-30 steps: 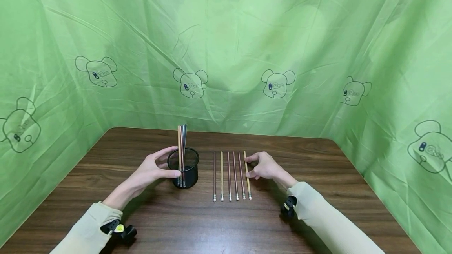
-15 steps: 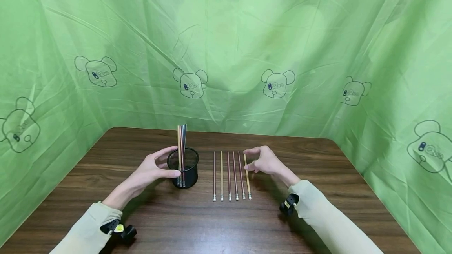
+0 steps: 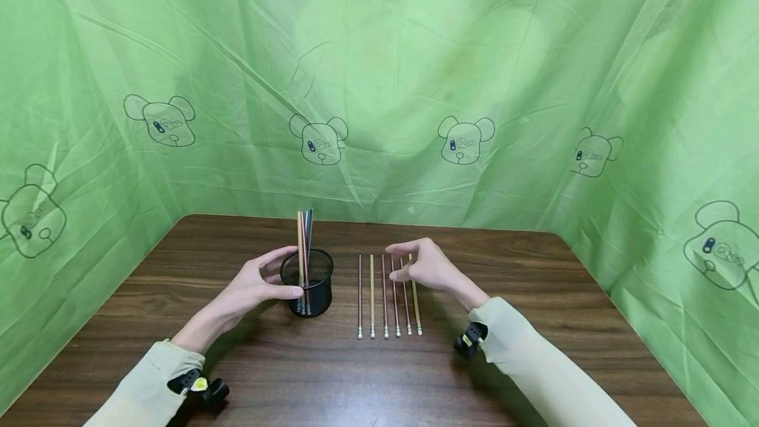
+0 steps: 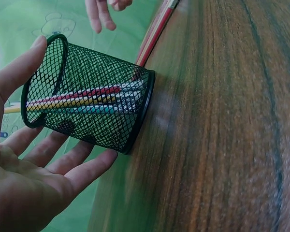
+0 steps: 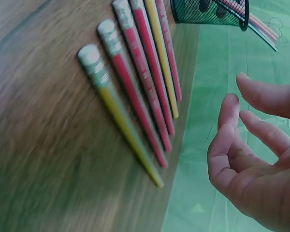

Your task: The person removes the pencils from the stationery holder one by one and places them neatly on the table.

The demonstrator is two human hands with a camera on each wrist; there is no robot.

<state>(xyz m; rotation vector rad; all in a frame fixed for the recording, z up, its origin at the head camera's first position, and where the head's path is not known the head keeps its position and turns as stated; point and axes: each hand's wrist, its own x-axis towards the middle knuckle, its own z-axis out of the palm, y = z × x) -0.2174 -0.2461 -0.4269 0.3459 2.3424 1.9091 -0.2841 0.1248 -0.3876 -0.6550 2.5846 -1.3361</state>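
My left grip [image 3: 257, 286] holds the cup [image 3: 321, 300], seemingly to steady it, while my empty right grip [image 3: 425, 265] hovers narrowly parted over the pencils [image 3: 385, 308].

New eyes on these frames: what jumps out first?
Likely the bright green sheet with its printed cartoon animal faces, filling the background behind the table. Then the black mesh cup, left of centre, with pencils standing in it and the left hand holding it. To its right lies a neat row of six pencils, four red, two yellow, under the right hand.
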